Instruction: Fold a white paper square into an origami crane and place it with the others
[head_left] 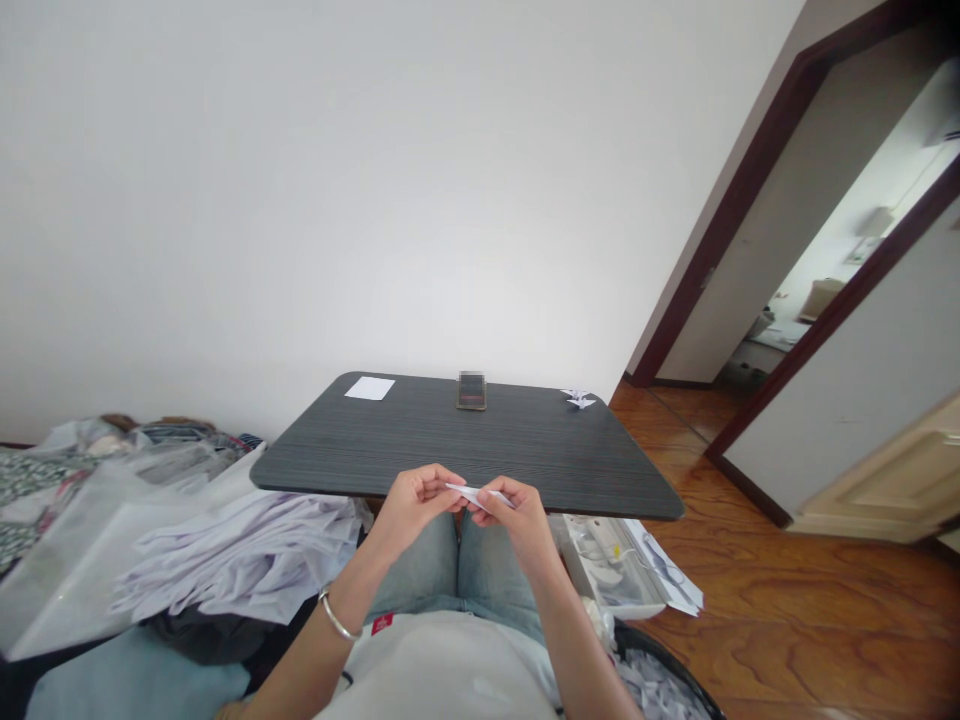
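A small folded piece of white paper (pixel 469 493) is pinched between my two hands, just in front of the near edge of the dark table (pixel 420 440). My left hand (pixel 420 494) grips its left end with thumb and fingers. On the other end, my right hand (pixel 509 500) is closed with the thumb on top. At the table's far left lies a flat white paper sheet (pixel 370 388). Folded paper cranes (pixel 579 400) sit together at the far right corner.
A phone-like device (pixel 472 391) stands at the table's back edge. Piled white cloth (pixel 247 550) and plastic bags lie to the left. An open white box (pixel 611 570) and a black-rimmed container of paper pieces (pixel 660 685) are at the lower right. A doorway (pixel 750 200) opens beyond.
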